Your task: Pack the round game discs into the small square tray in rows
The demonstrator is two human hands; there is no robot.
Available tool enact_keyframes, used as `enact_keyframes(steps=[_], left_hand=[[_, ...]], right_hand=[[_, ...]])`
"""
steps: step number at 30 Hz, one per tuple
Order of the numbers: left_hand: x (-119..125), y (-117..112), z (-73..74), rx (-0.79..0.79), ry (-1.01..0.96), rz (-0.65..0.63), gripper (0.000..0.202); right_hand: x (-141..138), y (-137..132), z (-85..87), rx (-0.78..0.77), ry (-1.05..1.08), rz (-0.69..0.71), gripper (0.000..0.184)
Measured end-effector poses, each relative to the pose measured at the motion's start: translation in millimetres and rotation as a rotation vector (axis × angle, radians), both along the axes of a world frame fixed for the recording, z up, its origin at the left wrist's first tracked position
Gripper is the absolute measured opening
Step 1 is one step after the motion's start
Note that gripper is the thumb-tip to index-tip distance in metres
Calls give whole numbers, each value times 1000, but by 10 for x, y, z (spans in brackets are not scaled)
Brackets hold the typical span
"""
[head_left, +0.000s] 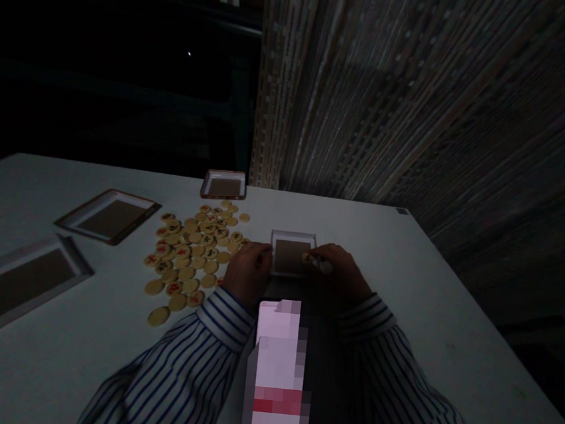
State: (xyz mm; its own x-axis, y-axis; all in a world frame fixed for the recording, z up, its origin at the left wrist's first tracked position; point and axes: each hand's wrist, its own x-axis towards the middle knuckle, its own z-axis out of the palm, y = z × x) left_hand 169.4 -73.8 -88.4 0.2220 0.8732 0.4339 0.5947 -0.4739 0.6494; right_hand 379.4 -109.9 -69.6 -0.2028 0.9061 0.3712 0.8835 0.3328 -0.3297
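A small white square box (291, 255) with a brown inside sits on the white table (403, 304) in front of me. My left hand (247, 272) rests curled against the box's left side. My right hand (334, 270) is at the box's right side, its fingers pinched on a round wooden game piece (308, 258) over the box's edge. A heap of several round wooden pieces (193, 250) with red and black marks lies just left of my left hand.
Three more shallow box halves lie on the table: one at the far edge (224, 184), one to the left (108, 215), one at the near left (16, 283). A wall of stacked sheets (423, 99) rises behind the table. The room is dark.
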Motion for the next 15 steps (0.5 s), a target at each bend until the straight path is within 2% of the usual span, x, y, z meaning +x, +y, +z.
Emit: enact_keyframes(steps=[9, 15], left_hand=[[6, 4, -33, -20, 104, -20, 22], [13, 5, -47, -53, 125, -12, 22]], right_hand=[[20, 117, 225, -255, -188, 42, 26], [-73, 203, 370, -382, -266, 80, 19]])
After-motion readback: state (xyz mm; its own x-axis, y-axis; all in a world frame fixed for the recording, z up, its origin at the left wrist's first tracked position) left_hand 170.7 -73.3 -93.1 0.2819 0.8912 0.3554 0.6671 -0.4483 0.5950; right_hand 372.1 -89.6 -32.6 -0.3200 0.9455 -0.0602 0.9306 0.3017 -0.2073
